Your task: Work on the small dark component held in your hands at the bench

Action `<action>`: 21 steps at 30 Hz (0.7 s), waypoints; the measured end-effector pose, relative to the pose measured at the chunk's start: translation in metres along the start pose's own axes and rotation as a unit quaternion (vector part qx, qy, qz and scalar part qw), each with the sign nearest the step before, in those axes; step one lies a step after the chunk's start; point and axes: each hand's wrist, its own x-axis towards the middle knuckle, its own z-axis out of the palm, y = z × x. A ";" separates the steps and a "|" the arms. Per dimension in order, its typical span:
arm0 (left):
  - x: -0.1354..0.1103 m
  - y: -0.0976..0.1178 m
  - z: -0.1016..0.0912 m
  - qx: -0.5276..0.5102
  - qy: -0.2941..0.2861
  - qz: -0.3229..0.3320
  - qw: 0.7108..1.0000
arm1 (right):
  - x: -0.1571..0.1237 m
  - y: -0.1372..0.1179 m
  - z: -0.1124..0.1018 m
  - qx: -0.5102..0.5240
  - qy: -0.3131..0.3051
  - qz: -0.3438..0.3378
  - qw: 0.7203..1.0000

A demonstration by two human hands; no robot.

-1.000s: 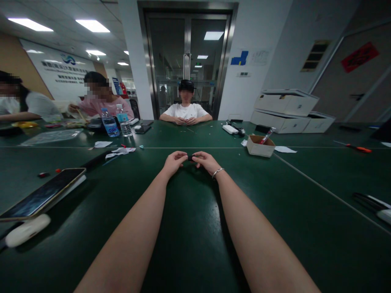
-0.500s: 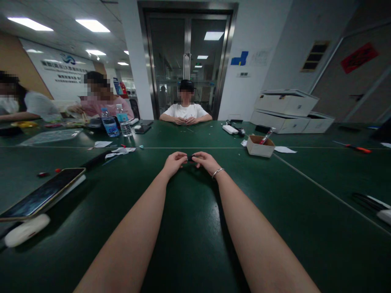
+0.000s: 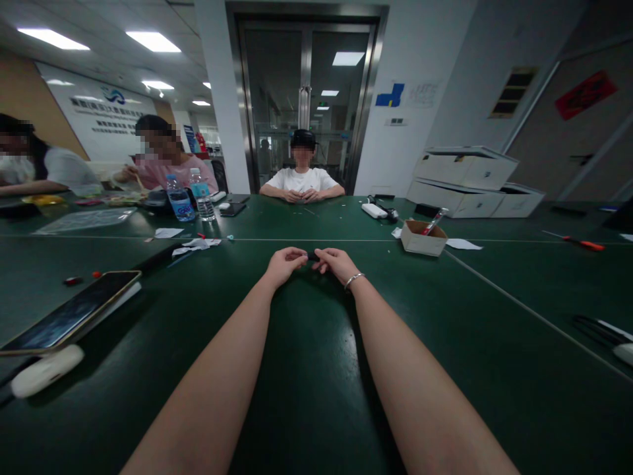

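Observation:
A small dark object point(image 3: 312, 256) is pinched between my two hands, low over the green table point(image 3: 306, 356). It is too small for me to tell its kind. My left hand point(image 3: 287, 267) grips its left end between thumb and fingertips. On the other end, my right hand point(image 3: 337, 265) closes thumb and forefinger, the remaining fingers curled below. A silver bracelet point(image 3: 354, 281) circles my right wrist. Both forearms reach straight forward over the tabletop. The fingers hide much of the object.
At left lie a phone point(image 3: 74, 310), a white rounded device point(image 3: 48, 371) and paper scraps point(image 3: 196, 245). Two bottles point(image 3: 180, 200) stand farther back. To the right are a small open box point(image 3: 423, 239), white boxes point(image 3: 459, 185) and a screwdriver point(image 3: 576, 241). A person point(image 3: 302, 178) sits opposite; others sit left.
Both hands keep their pinch on the small dark object, with slight finger shifts. The whole view has moved a little.

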 end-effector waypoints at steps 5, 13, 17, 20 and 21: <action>0.003 -0.002 0.000 0.000 0.013 -0.006 1.000 | -0.003 -0.003 0.001 0.029 -0.009 -0.024 0.999; 0.004 -0.003 0.000 -0.009 0.019 -0.002 1.000 | -0.004 -0.006 0.002 0.010 0.013 -0.001 1.000; 0.004 -0.003 0.001 -0.006 0.024 0.004 1.000 | -0.005 -0.006 0.001 0.038 0.002 -0.022 0.999; 0.003 -0.002 0.001 0.000 0.024 0.005 1.000 | -0.005 -0.007 0.002 0.036 0.012 -0.017 0.999; 0.003 -0.002 0.001 0.003 0.022 0.006 1.000 | -0.005 -0.007 0.002 0.024 0.013 -0.009 1.000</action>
